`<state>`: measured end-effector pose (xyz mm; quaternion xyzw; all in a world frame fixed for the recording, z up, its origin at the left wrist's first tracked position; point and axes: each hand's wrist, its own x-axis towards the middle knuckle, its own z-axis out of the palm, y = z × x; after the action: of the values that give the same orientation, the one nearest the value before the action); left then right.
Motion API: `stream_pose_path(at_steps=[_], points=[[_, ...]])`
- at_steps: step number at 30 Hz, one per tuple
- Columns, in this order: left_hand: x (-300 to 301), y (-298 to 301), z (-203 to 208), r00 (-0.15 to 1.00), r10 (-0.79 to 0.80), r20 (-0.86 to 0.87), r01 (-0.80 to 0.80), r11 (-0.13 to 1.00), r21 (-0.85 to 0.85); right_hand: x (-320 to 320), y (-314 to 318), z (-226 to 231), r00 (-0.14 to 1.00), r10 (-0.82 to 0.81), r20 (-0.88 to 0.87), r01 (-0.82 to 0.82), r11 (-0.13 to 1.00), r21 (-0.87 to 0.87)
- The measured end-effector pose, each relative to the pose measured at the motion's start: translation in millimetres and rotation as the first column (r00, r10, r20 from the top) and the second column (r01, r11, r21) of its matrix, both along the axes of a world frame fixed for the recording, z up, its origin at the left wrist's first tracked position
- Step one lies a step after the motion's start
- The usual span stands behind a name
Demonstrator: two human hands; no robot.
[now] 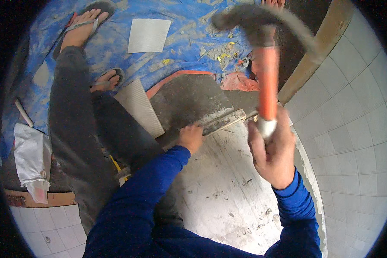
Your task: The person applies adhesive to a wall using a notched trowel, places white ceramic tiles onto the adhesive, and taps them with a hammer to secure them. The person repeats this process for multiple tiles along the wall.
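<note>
Right hand [273,150]: clamped around the hammer [268,81], head pointing away from the body. The long strip [225,122] extends obliquely rightward from the nearer left hand [190,138], toward the tiled wall [352,124]; left-hand closure cannot be determined.

right wall [352,133]: pale square tiles | blue floor sheet [187,43]: wrinkled (and dusty) | wooden beam [332,23]: slanted
</note>
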<state>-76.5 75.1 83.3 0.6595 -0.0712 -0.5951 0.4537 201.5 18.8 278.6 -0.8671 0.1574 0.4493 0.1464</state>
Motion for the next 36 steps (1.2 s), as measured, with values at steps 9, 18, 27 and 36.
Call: stream_pose_path(at_steps=[9,18,27,36], points=[[2,-1,-6,0.999,-0.039,0.028,0.040,0.999,-0.005,-50,-72,-11,0.806,0.281,-0.521,-0.377,0.922,-0.086],[-1,0,1,0.998,0.030,0.054,-0.031,0.999,0.025,9,-4,-7,0.949,-0.095,0.300,0.086,0.995,0.044],[-2,2,2,0.999,0.000,0.035,0.000,1.000,-0.007,-46,-72,-10,0.821,0.361,-0.442,-0.439,0.895,-0.083],[6,3,-3,1.000,-0.009,0.006,0.009,0.999,-0.032,-53,-56,-19,0.738,0.269,-0.619,-0.402,0.912,-0.082]])
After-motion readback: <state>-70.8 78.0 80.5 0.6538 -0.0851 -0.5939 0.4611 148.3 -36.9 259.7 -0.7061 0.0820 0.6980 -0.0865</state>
